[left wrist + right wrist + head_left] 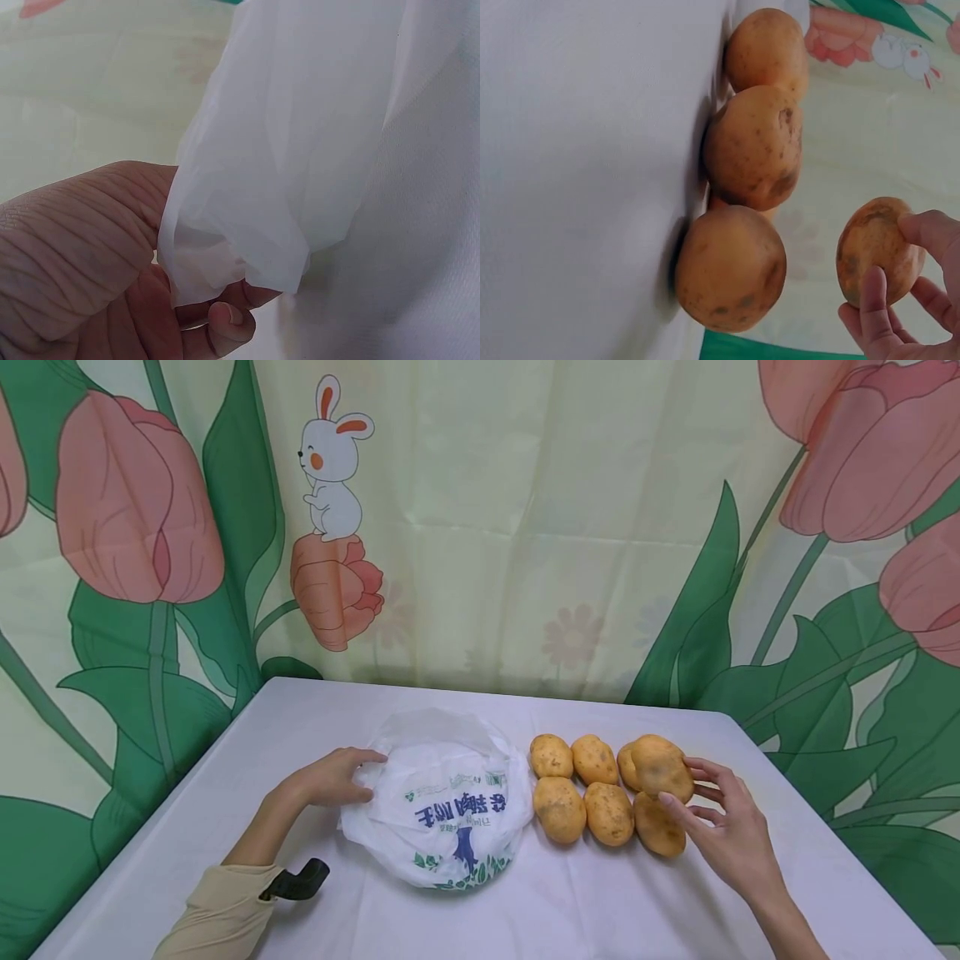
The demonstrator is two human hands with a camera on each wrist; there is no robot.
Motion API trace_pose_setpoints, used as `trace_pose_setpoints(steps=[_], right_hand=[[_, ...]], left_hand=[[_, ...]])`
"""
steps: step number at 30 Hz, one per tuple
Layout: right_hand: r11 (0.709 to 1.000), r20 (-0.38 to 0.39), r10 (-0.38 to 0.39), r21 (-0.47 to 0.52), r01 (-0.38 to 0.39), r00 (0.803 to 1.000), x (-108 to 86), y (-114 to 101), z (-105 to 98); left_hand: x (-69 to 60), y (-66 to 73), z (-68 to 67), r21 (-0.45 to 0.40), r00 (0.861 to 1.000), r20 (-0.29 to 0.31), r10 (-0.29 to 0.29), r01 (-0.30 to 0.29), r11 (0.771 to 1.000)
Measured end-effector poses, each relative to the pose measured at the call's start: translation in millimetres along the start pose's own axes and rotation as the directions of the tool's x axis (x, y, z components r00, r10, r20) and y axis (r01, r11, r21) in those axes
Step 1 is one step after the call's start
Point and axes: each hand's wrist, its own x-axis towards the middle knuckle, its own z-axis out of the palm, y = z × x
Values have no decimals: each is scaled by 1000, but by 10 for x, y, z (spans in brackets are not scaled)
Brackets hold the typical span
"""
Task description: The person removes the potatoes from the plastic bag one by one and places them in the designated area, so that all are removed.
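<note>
A white plastic bag [442, 827] with blue and green print lies puffed up on the table. My left hand [339, 779] holds its left edge. In the left wrist view the thin film of the bag [262, 150] drapes over that hand [97, 255], hiding part of the fingers. My right hand [723, 818] grips a potato [662, 767] between thumb and fingers, raised over the right end of two rows of potatoes. In the right wrist view this potato [877, 251] is held apart from the potatoes on the table, the nearest potato [731, 268] being lower left of it.
Several potatoes, among them a front-row potato [559, 810] and a back-row potato [551, 756], stand close by the bag's right side. A white cloth covers the table [600, 910]. Behind hangs a curtain [480, 527] with tulips and a rabbit.
</note>
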Motion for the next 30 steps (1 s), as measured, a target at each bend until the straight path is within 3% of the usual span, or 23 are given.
trace_pose_setpoints(steps=[17,26,30], right_hand=[[986,19,156,-57,-154,988,-53,250,-188],[972,43,189,-149,-180,981,-65,418,-286],[957,91,238,-193,-217,967,-41,471,-319]], left_hand=[[22,-17,21,4,1000,-3,-5,5,1000],[22,-12,22,9,1000,-4,1,-1,1000],[23,-7,22,7,1000,-2,-2,2,1000]])
